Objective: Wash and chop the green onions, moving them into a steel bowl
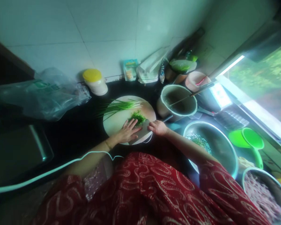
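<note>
A round cutting board (111, 126) lies on the dark counter in front of me. Long, thin spring onions (124, 105) with pale ends rest across its far side. Nearer the middle is a small heap of chopped greens (137, 116). My left hand (129, 131) is spread flat, fingers apart, over the knife blade and against the near edge of the heap. My right hand (158, 127) is closed at the board's right edge around a knife (144, 127); its handle is mostly hidden by the fingers, and the blade is blurred.
Right of the board stand a deep pot (162, 100), a large metal basin (234, 156), a green scoop (240, 137) and a bowl of pale pinkish pieces (259, 193). A yellow-lidded jar (97, 82) and plastic bag (49, 100) are left. A white cord (49, 170) crosses my left forearm.
</note>
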### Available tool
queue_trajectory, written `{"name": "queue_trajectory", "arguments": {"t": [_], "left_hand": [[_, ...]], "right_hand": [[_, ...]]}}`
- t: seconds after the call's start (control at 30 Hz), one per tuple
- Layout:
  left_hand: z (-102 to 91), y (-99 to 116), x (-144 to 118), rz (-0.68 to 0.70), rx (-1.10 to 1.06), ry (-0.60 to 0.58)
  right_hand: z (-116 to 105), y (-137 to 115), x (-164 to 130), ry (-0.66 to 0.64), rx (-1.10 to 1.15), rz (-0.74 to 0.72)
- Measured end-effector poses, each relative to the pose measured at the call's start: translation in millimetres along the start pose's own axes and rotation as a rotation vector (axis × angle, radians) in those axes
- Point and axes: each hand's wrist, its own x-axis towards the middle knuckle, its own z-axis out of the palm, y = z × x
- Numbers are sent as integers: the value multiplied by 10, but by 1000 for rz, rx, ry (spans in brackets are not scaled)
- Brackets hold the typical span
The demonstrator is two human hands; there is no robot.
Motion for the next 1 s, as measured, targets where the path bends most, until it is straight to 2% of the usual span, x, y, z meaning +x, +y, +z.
{"name": "queue_trajectory", "arguments": {"t": [0.17, 0.37, 0.43, 0.5, 0.6, 0.67, 0.73, 0.83, 0.9, 1.0], "left_hand": [[121, -280, 276, -30, 57, 29], [244, -180, 423, 129, 40, 19], [245, -220, 481, 92, 32, 15], [190, -354, 541, 10, 15, 24], [61, -647, 537, -167, -42, 129], [30, -811, 423, -274, -101, 262], [94, -883, 231, -343, -167, 401], [344, -796, -92, -416, -220, 530], [537, -653, -260, -443, -219, 534], [750, -424, -406, -495, -194, 522]], "right_hand": [[40, 14, 56, 27, -37, -61], [71, 1, 163, 20, 39, -102], [50, 8, 187, -1, 61, -100], [2, 8, 183, -59, 71, -60], [-102, -48, 97, -185, 103, 98], [-164, -120, 2, -268, 135, 297], [-196, -181, -79, -330, 154, 554], [-167, -172, -101, -387, 136, 850], [-102, -100, -43, -417, 118, 910], [17, 14, 86, -423, 118, 890]]}}
